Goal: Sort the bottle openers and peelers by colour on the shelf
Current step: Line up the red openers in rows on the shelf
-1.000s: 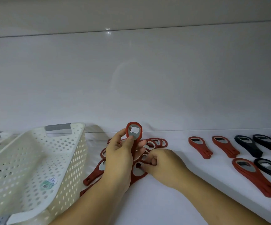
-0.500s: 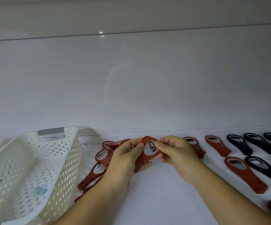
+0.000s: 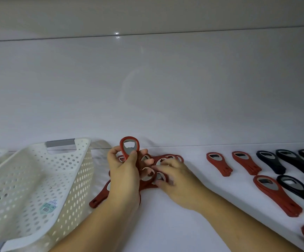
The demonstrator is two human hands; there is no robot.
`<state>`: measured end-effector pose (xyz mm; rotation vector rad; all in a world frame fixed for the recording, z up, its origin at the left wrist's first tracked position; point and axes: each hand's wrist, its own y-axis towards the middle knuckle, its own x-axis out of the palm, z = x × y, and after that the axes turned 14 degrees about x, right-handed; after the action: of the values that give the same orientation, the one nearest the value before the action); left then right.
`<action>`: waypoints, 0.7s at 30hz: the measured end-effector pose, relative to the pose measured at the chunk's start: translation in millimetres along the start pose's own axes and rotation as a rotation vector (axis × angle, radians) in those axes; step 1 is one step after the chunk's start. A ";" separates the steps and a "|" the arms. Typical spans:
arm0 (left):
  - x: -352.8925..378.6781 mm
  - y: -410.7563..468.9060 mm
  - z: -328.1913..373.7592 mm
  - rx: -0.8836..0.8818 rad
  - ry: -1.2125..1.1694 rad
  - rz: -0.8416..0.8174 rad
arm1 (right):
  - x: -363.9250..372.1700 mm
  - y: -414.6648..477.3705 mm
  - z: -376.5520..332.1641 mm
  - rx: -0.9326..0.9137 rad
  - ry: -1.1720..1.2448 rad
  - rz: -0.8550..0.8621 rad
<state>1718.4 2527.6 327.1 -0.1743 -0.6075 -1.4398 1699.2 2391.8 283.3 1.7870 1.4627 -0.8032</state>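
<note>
Raised again, left hand (image 3: 124, 177) pinches red opener (image 3: 129, 149) upright; right hand (image 3: 176, 180), blurred in pile (image 3: 172, 157), grip unclear; basket label (image 3: 48, 207) illegible.

You've got a white shelf (image 3: 165, 233) with a cream basket (image 3: 71, 179) sitting on its left end, a messy pile (image 3: 98, 200) of red openers just right of it, and further right some red openers (image 3: 218, 163) laid out singly beside black openers (image 3: 269, 160).
</note>
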 end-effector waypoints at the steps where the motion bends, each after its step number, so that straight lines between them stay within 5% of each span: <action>1: 0.3 -0.4 -0.5 -0.008 -0.005 0.000 | 2.2 0.4 -2.0 -0.050 -0.128 -0.029; 7: 0.8 -0.3 -1.9 -0.027 -0.042 -0.017 | 0.5 -2.0 -8.3 -0.054 -0.125 0.070; 14: 0.5 2.6 -3.5 -0.152 -0.127 -0.001 | -8.2 1.3 -2.6 0.084 0.172 0.211; 21: 1.8 5.5 -4.3 -0.079 -0.044 -0.027 | -31.1 6.1 9.8 0.346 0.668 0.271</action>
<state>1724.9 2524.9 325.7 -0.2613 -0.5913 -1.4898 1699.3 2365.6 303.5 2.6232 1.4751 -0.3353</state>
